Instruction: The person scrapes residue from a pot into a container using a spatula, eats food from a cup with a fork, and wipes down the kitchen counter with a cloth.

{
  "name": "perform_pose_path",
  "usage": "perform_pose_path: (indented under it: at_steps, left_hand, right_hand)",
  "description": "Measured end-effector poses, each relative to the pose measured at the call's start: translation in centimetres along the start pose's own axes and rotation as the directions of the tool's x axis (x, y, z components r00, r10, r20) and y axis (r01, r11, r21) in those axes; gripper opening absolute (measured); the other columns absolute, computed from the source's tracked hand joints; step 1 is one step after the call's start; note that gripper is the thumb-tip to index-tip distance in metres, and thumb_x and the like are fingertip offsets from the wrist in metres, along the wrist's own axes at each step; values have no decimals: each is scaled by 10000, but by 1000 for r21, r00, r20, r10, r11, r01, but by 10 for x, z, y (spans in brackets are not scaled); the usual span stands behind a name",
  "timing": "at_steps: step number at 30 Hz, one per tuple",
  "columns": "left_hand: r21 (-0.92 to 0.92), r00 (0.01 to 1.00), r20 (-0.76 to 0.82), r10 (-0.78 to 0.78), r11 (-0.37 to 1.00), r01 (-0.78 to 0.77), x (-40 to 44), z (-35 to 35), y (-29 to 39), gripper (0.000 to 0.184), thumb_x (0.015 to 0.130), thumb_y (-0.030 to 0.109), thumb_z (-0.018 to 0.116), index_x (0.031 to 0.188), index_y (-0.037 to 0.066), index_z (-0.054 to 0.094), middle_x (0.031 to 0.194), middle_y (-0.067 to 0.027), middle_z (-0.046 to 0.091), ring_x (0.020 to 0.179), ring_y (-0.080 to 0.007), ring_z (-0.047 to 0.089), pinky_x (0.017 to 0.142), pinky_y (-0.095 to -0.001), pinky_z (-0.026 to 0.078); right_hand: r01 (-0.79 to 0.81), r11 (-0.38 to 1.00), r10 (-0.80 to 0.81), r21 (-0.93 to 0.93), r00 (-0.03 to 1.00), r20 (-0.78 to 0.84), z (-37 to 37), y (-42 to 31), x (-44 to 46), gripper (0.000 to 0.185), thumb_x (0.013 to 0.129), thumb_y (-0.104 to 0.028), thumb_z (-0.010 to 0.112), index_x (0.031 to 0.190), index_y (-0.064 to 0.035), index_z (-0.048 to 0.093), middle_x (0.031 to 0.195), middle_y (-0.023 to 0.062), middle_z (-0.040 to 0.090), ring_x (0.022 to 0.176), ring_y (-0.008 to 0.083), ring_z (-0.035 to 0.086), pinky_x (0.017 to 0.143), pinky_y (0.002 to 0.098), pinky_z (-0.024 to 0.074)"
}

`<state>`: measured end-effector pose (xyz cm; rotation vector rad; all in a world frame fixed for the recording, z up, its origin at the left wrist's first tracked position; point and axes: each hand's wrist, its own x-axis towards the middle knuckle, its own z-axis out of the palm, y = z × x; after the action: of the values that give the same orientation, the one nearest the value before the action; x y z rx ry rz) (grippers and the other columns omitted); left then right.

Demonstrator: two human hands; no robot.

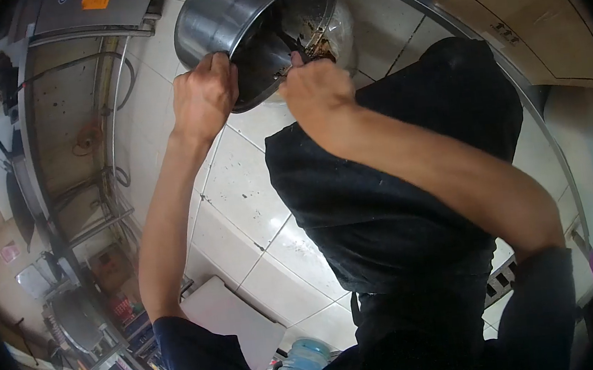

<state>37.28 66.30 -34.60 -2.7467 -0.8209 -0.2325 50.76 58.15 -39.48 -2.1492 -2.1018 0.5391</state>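
Note:
A large metal pot lies tilted near the top centre, its open mouth facing right and down. My left hand is closed on the pot's rim at its lower left. At the mouth, my right hand grips a dark tool that reaches into the pot. Brown scraps cling around the inner right side of the rim. Beside and beneath the mouth is a clear plastic bag, partly hidden by the pot and my right hand.
White floor tiles with dark specks lie below. Metal shelving and hoses stand at the left. A cardboard box is at the upper right. A pale square stool or lid and a blue-tinted water bottle are near the bottom.

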Motion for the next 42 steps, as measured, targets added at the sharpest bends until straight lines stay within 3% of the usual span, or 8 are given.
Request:
perform_pose_path:
  at_steps: [6,8,11,17,24,26,34,42]
  left_hand:
    - [47,999,0,-32,998,32,-7,6,-2,149,765,87,599,695,38,476,632,-127,544,503,-304,561,451,-383,447]
    - [66,999,8,-49,997,48,-8,8,-2,159,782,116,582,688,50,472,663,-120,555,512,-296,573,456,-382,460]
    - [54,1000,15,-26,998,25,-11,7,1,159,783,111,574,682,50,468,651,-115,548,511,-286,573,449,-377,458]
    - [78,1000,-4,-26,997,26,-13,5,11,152,786,102,556,678,55,460,642,-97,538,528,-260,579,441,-371,457]
    - [87,993,-108,-45,995,55,-17,7,11,124,750,72,555,666,69,465,620,-73,528,534,-222,582,419,-347,449]
    - [99,984,-172,-43,993,61,-8,6,3,123,745,66,554,660,72,466,614,-67,528,528,-220,580,414,-343,447]
    - [169,972,-236,-13,984,54,10,-17,-10,133,753,117,601,721,70,481,624,-81,533,500,-282,554,435,-389,429]
    - [204,948,-87,-307,926,318,18,-53,-10,162,696,62,548,831,-4,611,737,-200,610,549,-299,601,489,-357,490]
  right_hand:
    - [200,973,-214,118,970,119,-12,9,-41,276,799,-84,506,1041,15,596,965,118,641,795,258,649,645,339,537]
    - [132,983,-167,125,929,330,-26,18,-67,316,791,-82,502,1078,27,576,986,179,618,792,280,647,670,370,531]
    - [62,993,-88,98,953,290,-40,42,-91,362,790,-70,488,1131,40,541,928,225,611,774,313,641,671,388,524]
    - [300,929,-229,219,927,-297,-42,43,-53,380,798,-43,451,1157,73,501,761,223,611,760,377,613,671,419,495]
    - [228,944,-177,237,960,-217,-5,39,-61,361,815,-43,441,1157,50,511,741,229,596,702,383,599,654,448,481]
    - [100,973,-106,207,994,21,-14,42,-82,316,804,-38,446,1076,85,547,725,214,616,696,332,636,621,414,516]
    - [119,966,-156,230,976,150,-49,58,-106,442,748,-23,513,1184,51,500,700,225,601,651,339,623,612,418,508]
    - [206,957,-242,206,955,169,-63,83,-104,417,757,-29,528,1173,7,524,839,242,604,749,367,607,754,406,468]
